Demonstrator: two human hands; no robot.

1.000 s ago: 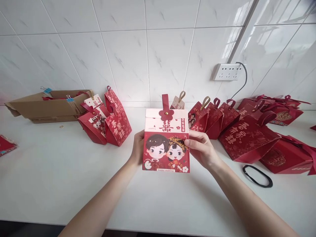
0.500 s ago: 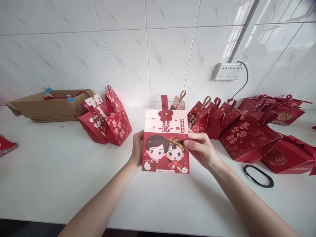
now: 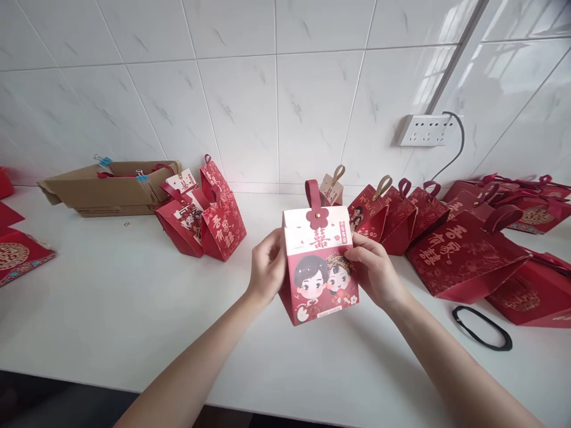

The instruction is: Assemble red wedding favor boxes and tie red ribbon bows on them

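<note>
Between my two hands, raised above the white table (image 3: pixel 134 321), is a red and white wedding gift box (image 3: pixel 325 279). Its front shows two cartoon faces, and a dark red strap with a flower-shaped end and a gold stud loops over its top. My left hand (image 3: pixel 269 264) grips the box's left side, fingertips partly hidden behind it. On the right edge, my right hand (image 3: pixel 375 264) pinches the box with the thumb on its front. The box is slightly tilted, its left side panel showing.
Several red gift boxes (image 3: pixel 459 249) stand on the right, beside a black loop band (image 3: pixel 482 328). More boxes (image 3: pixel 223 226) stand at left by a cardboard box (image 3: pixel 116 190) with clips. A small beige box (image 3: pixel 331 191) is at the tiled wall, below a power strip (image 3: pixel 426 131).
The gift box has turned a little, so its left side now shows, and it tilts. My view has shifted left, bringing more red boxes in at the left edge.
</note>
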